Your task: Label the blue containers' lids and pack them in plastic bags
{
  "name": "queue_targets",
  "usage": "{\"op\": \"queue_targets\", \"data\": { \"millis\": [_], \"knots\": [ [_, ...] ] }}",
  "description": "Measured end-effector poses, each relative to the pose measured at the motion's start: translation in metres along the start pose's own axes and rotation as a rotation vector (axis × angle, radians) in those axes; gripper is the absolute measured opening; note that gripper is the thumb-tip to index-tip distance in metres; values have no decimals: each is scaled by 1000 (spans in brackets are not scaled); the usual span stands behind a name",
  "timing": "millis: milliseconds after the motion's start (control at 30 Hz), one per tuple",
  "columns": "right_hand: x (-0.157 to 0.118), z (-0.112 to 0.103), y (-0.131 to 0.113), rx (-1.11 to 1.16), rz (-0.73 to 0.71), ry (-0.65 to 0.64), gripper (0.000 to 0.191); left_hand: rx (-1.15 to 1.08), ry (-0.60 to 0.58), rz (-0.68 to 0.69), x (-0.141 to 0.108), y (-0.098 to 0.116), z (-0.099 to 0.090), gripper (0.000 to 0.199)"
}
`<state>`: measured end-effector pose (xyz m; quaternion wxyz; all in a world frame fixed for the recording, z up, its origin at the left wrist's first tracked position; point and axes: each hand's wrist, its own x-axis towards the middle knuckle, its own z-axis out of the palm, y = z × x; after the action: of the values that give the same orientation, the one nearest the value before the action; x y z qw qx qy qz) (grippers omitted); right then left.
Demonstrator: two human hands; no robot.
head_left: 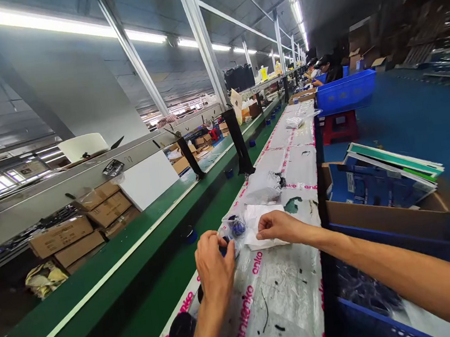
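Observation:
My left hand [214, 263] is curled round a small dark blue round part [224, 246] at the left edge of the covered bench [285, 285]. My right hand [276, 226] is over white sheets [260, 215], its fingers bent together; whatever they may pinch is too small to make out. Between the hands, slightly farther off, a blue round part [237, 226] sits in clear plastic. A clear bag [263, 187] lies beyond the sheets. Close to my left forearm stands a dark round part [181, 333].
A green conveyor [151, 275] runs along the left, carrying several blue round parts, one nearby [189, 234]. At right are a carton [374, 212] of blue packaging and a blue crate [369, 314]. Other people [331, 69] sit farther down the line.

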<state>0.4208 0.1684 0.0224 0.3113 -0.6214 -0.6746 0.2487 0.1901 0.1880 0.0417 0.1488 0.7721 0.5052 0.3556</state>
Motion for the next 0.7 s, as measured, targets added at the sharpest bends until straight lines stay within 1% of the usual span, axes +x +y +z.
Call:
{"op": "queue_targets", "data": {
  "millis": [67,133,200,233,300,367,433,500,600,667,700],
  "knots": [
    [-2,4,-2,164,17,-60,26,-81,-46,-40,-9,11,7,24],
    [-6,11,-7,441,54,-116,29,-191,-147,-93,-14,19,16,35],
    [-11,18,-14,735,104,-169,31,-300,-228,-144,-14,22,23,43],
    [-13,22,-17,835,124,-188,32,-343,-249,-165,-14,21,24,44],
    [-15,28,-24,917,131,-220,33,-398,-259,-193,-12,17,22,46],
    [-14,33,-31,964,111,-261,34,-411,-247,-202,-11,11,13,46],
    [-8,39,-40,986,66,-275,36,-379,-207,-200,-9,2,-3,45],
    [3,48,-52,933,-10,-193,35,-300,-126,-197,-8,-8,-23,39],
    [25,67,-72,794,-125,-38,25,-111,41,-184,-8,-27,-54,29],
    [38,83,-84,717,-192,4,17,32,129,-169,-11,-41,-71,24],
    [42,91,-89,666,-237,15,12,99,150,-161,-14,-49,-78,23]
  ]
}}
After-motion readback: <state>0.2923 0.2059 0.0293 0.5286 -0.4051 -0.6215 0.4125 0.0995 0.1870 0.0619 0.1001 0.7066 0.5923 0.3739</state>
